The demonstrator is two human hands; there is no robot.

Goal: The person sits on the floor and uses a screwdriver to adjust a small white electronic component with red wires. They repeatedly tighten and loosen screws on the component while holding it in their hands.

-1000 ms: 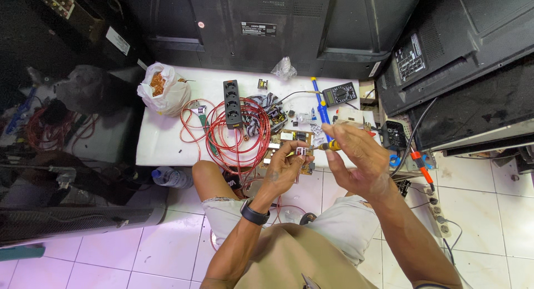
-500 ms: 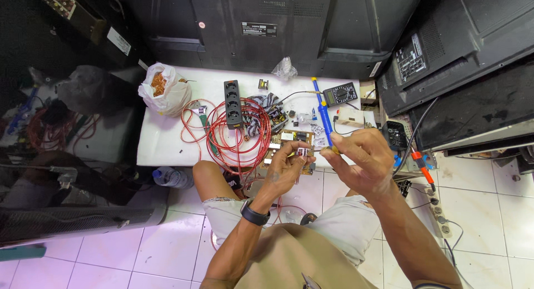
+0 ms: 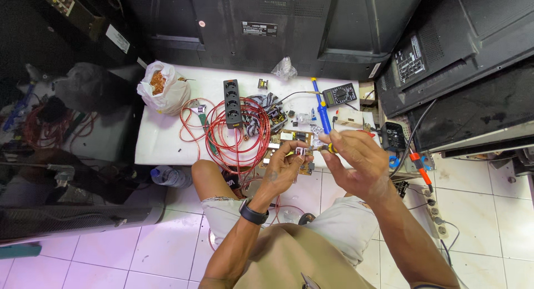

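Work looks midway: left hand (image 3: 286,165) pinches a small component (image 3: 302,151) at its fingertips, right hand (image 3: 356,158) grips a yellow-handled tool (image 3: 328,148) against it; circuit board (image 3: 289,147) lies just beyond, unfinished

An electronics repair workshop — flat-screen television sets (image 3: 267,22) stand with their black backs turned out along the far edge of a low white table (image 3: 161,144) and crowd its right end. On the table lie a multimeter (image 3: 339,94) near the far right corner, a blue soldering iron (image 3: 321,108), a bare circuit board (image 3: 289,144) at the near edge, a black power strip (image 3: 232,103) and coils of red wire (image 3: 233,133) — all over a tiled floor (image 3: 478,211).
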